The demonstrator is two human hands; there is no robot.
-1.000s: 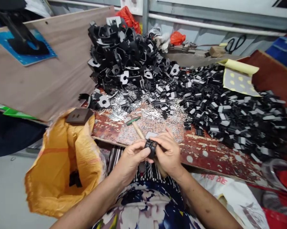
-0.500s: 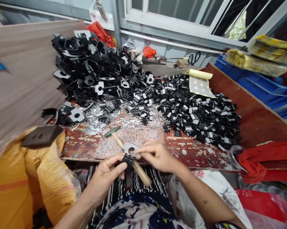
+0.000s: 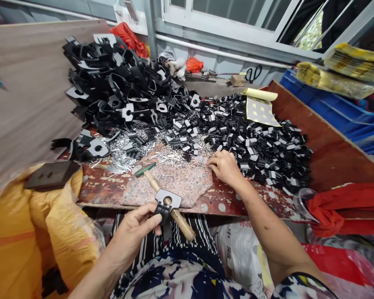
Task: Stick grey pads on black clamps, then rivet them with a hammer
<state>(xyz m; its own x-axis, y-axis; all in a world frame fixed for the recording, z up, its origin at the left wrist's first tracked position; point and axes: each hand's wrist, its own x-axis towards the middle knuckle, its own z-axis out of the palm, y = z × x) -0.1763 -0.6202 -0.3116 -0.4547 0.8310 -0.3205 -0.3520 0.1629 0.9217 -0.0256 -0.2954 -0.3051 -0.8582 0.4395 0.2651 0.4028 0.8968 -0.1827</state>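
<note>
Right hand point(image 3: 224, 167) left the flat black plastic clip point(image 3: 165, 203), now loose-fingered on shiny metal pins point(image 3: 174, 154); left hand point(image 3: 136, 232) pinches clip.

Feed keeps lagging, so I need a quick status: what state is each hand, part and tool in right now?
Left hand: pinching a black clip part at the bench edge.
Right hand: reached out, fingers down in the silver pins.
Hammer: lying flat on the stone slab, unheld.
Small black clips: loose heap.
Large black brackets: piled high.
Yellow sack: open.
</note>
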